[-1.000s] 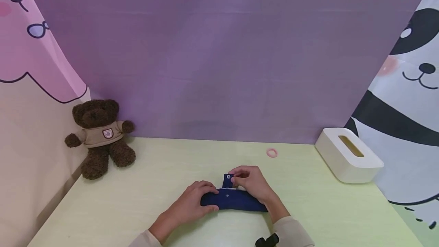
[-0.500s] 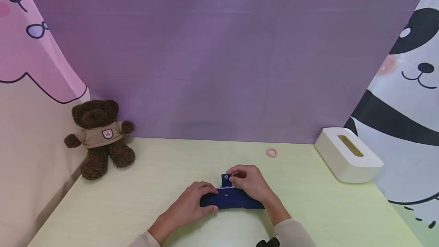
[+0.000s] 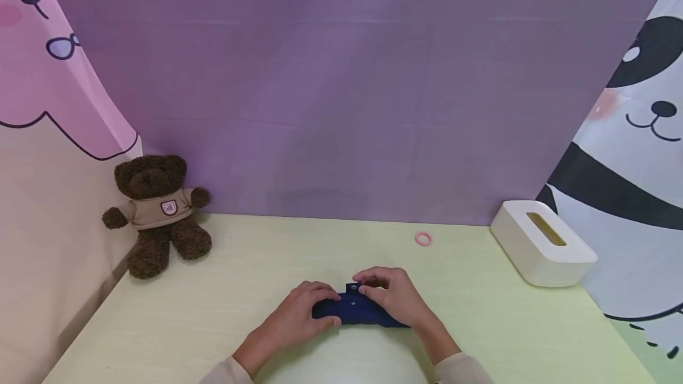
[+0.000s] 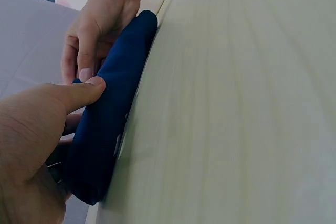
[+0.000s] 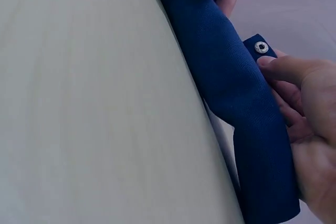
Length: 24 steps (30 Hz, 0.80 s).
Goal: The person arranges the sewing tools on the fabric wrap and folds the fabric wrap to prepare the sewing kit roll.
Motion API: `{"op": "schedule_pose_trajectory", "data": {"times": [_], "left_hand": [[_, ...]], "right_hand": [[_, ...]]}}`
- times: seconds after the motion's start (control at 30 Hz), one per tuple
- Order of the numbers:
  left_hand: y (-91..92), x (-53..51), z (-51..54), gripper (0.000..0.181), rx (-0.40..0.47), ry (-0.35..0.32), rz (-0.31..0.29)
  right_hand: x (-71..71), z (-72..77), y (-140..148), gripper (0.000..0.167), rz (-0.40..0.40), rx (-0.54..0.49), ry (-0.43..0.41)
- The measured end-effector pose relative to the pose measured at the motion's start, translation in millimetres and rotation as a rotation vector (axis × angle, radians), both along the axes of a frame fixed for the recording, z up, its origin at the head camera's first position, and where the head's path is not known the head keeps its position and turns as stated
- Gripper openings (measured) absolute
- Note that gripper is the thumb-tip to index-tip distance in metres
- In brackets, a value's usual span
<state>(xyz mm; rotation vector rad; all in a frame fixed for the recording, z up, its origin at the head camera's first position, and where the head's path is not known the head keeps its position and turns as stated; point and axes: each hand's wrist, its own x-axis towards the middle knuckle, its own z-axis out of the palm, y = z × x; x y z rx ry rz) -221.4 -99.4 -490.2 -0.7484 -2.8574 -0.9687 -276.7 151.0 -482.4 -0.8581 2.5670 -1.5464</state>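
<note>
A rolled navy fabric pouch [image 3: 357,313] lies lengthwise across the table in front of me, with a snap stud on its face. My left hand [image 3: 304,313] grips its left end, the thumb in front and the fingers over the top. At the far edge a short strap [image 3: 351,288] with a metal snap [image 5: 261,48] stands up. My right hand [image 3: 392,295] pinches this strap between thumb and fingers; its palm is beside the roll's right part. In the right wrist view the roll [image 5: 226,72] is dented near its middle. The right fingertips behind the strap are partly hidden.
On the pale table [image 3: 240,265], a pink ring [image 3: 423,239] lies beyond my right hand. A white tissue box [image 3: 544,242] stands at the back right. A brown teddy bear [image 3: 160,212] sits at the back left, near a purple backdrop [image 3: 331,105].
My right hand has come down nearer the roll, bringing the strap lower, so less of it stands above the far edge. The left hand has kept its hold on the left end.
</note>
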Motion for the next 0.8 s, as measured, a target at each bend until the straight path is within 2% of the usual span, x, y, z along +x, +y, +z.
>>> {"op": "schedule_pose_trajectory", "data": {"times": [0.23,0.63,0.8], "left_hand": [[0.6,-0.2,1.9,0.04,0.014,-0.043,0.0],[1.7,1.0,2.9,0.041,0.032,-0.058,0.004],[1.9,2.0,4.1,0.04,0.035,-0.058,0.007]], "right_hand": [[1.0,-3.8,5,0.019,0.047,0.013,-0.027],[0.7,-10.9,10,0.018,0.154,0.001,-0.049],[1.3,-9.5,10,0.017,0.165,-0.01,-0.052]]}}
